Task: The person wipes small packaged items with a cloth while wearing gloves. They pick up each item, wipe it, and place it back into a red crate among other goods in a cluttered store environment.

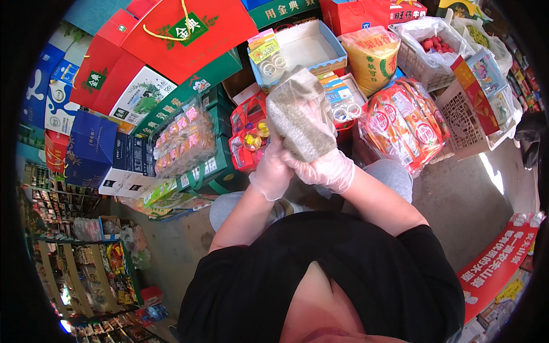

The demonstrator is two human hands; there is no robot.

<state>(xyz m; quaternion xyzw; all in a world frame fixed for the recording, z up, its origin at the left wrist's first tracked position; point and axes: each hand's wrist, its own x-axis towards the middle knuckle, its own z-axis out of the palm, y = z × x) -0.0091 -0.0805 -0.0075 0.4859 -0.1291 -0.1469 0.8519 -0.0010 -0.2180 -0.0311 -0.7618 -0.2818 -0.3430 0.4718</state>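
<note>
A grey-brown cloth is bunched up between my hands in front of my body. My left hand, in a clear plastic glove, grips its lower left part. Gloved the same way, my right hand holds the cloth from the lower right. Folds of cloth hide most of my fingers. Just beyond the cloth is an open blue cardboard box with rolls of clear tape in its near left corner. A smaller open box holds more tape rolls to the right, partly covered by the cloth.
Red gift bags and milk cartons stack up at left, near a clear pack of pastries. On the right sit a yellow rice bag, a red multipack of snacks and a white crate with red fruit. Shelves line the lower left.
</note>
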